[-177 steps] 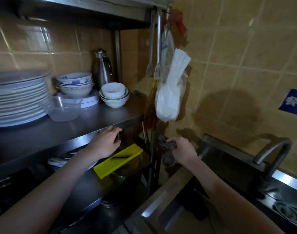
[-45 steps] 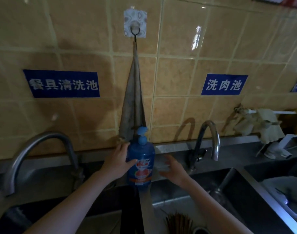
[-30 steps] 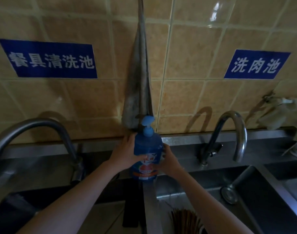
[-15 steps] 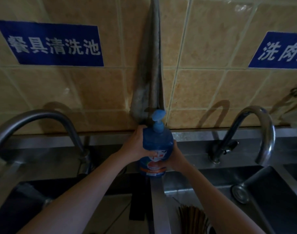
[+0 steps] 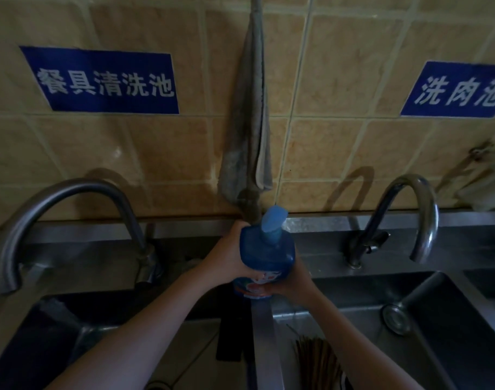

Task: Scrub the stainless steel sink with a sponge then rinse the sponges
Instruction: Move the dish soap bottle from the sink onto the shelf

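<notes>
Dish soap pump bottle (image 5: 266, 251) upright over sink divider (image 5: 264, 333), one basin on each side of bottle. Left hand (image 5: 226, 254) fingers curled round bottle body. Right hand (image 5: 294, 280) wraps lower part, fingertips mostly hidden. Sponge not visible. Bottle probably smooth, slippery if wet: better grip body, not pump head.

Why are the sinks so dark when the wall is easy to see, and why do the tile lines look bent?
Head view: light falls on the tiled wall, where the right tap casts a curved shadow; the basin below lies in deep shade; the wide-angle lens warps grout lines and the left blue sign; the blue bottle, held by left hand and right hand, looks fairly sharp.
</notes>
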`<state>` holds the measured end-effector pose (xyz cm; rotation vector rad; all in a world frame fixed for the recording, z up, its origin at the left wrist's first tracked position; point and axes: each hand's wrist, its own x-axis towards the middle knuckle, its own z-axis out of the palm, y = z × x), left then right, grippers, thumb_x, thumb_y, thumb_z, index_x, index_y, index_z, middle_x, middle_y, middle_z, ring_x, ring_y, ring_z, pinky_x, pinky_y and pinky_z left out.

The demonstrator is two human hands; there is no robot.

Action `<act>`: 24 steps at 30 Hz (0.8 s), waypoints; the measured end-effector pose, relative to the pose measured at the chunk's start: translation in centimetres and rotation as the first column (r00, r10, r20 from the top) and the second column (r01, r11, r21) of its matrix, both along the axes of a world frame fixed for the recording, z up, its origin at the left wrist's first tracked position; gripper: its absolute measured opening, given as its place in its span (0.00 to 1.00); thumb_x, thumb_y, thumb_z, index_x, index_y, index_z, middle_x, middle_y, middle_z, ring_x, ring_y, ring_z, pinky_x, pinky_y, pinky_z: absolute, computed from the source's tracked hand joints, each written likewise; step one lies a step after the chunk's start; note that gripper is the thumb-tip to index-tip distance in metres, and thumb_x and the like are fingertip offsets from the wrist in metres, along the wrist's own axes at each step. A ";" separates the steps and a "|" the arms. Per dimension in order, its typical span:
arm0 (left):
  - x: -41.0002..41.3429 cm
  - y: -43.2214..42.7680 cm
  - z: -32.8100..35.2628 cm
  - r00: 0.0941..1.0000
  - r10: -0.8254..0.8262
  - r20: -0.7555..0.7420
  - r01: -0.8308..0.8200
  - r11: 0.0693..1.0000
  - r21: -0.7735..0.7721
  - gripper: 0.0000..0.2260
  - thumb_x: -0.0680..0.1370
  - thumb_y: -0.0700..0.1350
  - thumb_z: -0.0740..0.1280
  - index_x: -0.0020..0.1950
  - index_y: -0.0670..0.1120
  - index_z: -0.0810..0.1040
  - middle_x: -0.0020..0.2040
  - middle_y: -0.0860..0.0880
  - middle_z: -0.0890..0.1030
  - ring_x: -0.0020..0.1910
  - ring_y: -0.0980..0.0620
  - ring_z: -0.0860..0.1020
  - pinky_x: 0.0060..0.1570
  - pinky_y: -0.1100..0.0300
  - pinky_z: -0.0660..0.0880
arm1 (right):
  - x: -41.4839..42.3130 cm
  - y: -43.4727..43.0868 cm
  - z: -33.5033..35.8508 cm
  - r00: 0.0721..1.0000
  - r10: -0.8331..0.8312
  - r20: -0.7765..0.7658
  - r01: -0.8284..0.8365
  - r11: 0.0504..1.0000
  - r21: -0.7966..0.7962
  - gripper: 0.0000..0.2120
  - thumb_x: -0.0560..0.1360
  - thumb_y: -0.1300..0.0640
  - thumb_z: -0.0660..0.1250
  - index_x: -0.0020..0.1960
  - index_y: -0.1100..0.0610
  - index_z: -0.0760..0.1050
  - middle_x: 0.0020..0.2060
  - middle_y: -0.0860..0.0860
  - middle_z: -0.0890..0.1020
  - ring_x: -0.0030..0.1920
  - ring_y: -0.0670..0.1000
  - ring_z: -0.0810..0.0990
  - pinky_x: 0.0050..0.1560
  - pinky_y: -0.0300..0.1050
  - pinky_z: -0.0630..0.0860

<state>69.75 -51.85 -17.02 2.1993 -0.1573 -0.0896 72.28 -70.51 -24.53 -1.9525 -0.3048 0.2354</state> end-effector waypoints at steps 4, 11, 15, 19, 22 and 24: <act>-2.5 -0.3 -0.1 0.999 0.028 0.017 -0.028 0.999 -0.027 0.42 0.54 0.53 0.81 0.63 0.55 0.63 0.57 0.60 0.72 0.56 0.61 0.72 0.51 0.63 0.73 | -1.8 -0.6 -0.6 1.000 0.019 -0.022 -0.018 0.999 0.037 0.53 0.50 0.49 0.84 0.69 0.56 0.63 0.62 0.47 0.77 0.62 0.42 0.76 0.60 0.40 0.76; -5.7 -0.7 0.1 0.996 0.068 0.049 -0.066 0.996 -0.054 0.40 0.57 0.49 0.81 0.63 0.53 0.65 0.57 0.59 0.73 0.56 0.61 0.72 0.49 0.67 0.71 | -4.4 -1.5 0.1 0.998 0.056 -0.018 -0.054 0.996 0.066 0.48 0.54 0.57 0.84 0.68 0.56 0.64 0.62 0.49 0.77 0.61 0.43 0.77 0.57 0.37 0.76; -7.7 -0.6 0.8 0.996 0.060 0.069 -0.055 0.996 -0.070 0.38 0.58 0.49 0.81 0.62 0.56 0.64 0.56 0.63 0.72 0.55 0.66 0.71 0.48 0.70 0.69 | -5.9 -1.5 1.2 0.997 0.072 -0.025 -0.070 0.995 0.077 0.48 0.54 0.57 0.84 0.68 0.52 0.63 0.62 0.48 0.77 0.61 0.45 0.77 0.59 0.46 0.78; -9.4 -0.2 2.3 0.991 0.087 0.098 -0.078 0.992 -0.095 0.38 0.58 0.47 0.81 0.62 0.55 0.66 0.55 0.64 0.73 0.54 0.70 0.70 0.46 0.75 0.69 | -7.1 -1.0 2.9 0.995 0.104 0.006 -0.104 0.991 0.090 0.47 0.55 0.60 0.83 0.68 0.53 0.63 0.61 0.50 0.78 0.60 0.45 0.78 0.58 0.46 0.79; -10.8 0.5 3.9 0.985 0.125 0.119 -0.105 0.982 -0.158 0.39 0.58 0.46 0.81 0.64 0.53 0.67 0.57 0.64 0.72 0.55 0.73 0.69 0.47 0.75 0.69 | -8.1 -0.5 4.9 0.990 0.141 0.002 -0.140 0.981 0.135 0.47 0.56 0.61 0.82 0.70 0.56 0.63 0.62 0.53 0.78 0.62 0.52 0.78 0.56 0.54 0.79; -11.7 1.0 5.2 0.978 0.148 0.148 -0.114 0.971 -0.212 0.40 0.58 0.46 0.81 0.66 0.51 0.67 0.60 0.61 0.73 0.59 0.68 0.70 0.53 0.70 0.69 | -8.7 -0.2 6.5 0.986 0.166 0.020 -0.167 0.972 0.167 0.44 0.59 0.67 0.80 0.69 0.56 0.63 0.61 0.51 0.78 0.61 0.52 0.79 0.51 0.46 0.81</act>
